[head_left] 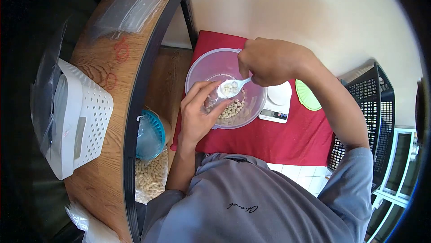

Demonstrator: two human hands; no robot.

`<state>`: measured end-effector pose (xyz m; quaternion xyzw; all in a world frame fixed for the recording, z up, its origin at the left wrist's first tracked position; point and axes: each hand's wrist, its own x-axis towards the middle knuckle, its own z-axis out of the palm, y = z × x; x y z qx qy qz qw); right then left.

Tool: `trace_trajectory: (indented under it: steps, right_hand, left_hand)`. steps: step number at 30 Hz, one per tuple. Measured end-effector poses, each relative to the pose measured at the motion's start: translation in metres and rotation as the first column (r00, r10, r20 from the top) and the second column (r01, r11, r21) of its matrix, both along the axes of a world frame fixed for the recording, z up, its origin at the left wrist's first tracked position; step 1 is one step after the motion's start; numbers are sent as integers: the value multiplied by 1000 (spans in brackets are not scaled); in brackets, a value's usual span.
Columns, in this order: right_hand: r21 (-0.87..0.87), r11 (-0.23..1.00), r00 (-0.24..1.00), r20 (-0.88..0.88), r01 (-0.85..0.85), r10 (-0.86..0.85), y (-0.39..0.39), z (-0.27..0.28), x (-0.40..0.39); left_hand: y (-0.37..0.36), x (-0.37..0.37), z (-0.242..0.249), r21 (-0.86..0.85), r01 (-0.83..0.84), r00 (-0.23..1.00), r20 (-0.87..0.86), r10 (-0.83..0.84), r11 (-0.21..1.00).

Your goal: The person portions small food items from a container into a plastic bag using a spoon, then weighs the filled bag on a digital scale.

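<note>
My right hand (269, 61) is closed on the handle of a white spoon (245, 81), which points down to the left. Pale pieces lie in its bowl. Just below, my left hand (200, 108) curves its thumb and fingers around what looks like a small clear plastic bag (210, 103), with the spoon's bowl at its mouth. Both hands are over a translucent plastic bowl (195, 70) with beige nut-like pieces (232, 110) at its bottom. My left hand hides part of the bowl.
Right of the bowl, on the red cloth (287, 142), are a white kitchen scale (274, 113) and a green lid (307, 94). A black basket (363, 94) stands farther right. At left, a wooden shelf (96, 50) bears clear bags (130, 11) and a white basket (96, 121).
</note>
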<state>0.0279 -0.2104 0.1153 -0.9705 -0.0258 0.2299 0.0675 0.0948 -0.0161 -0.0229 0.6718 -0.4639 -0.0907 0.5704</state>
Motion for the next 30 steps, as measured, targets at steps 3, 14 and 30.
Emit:
trace_trajectory:
  steps: [3, 14, 30]
  right_hand:
    - [-4, 1000, 998, 63, 5, -5, 7, 4, -1]
    - [-263, 962, 936, 315, -73, 157, 44, 28, -22]
    - [-264, 965, 998, 61, -2, 19, 19, -97, 26]
  left_hand:
    - [-2, -3, 3, -10, 13, 1000, -17, -13, 1000]
    - [-3, -2, 1, -70, -18, 999, -51, 15, 997]
    - [16, 4, -35, -496, -36, 778, -558, -287, 867]
